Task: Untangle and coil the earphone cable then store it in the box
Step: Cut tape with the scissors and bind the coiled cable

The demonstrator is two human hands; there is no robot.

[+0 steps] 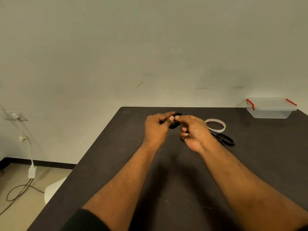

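Note:
A small black bundle of earphone cable (174, 125) is held between both hands above the far middle of the dark table (116, 164). My left hand (156, 127) pinches it from the left with thumb and fingers curled. My right hand (194, 130) pinches it from the right, its other fingers curled under. Most of the cable is hidden behind the fingers. The clear plastic box (270, 108) with red latches stands closed at the table's far right corner, well apart from the hands.
A roll of tape (215, 125) lies flat just right of my right hand. Black-handled scissors (224, 139) lie beside it, nearer to me. The table's left edge runs diagonally; beyond it are a floor, a wall socket and hanging cords (28, 147).

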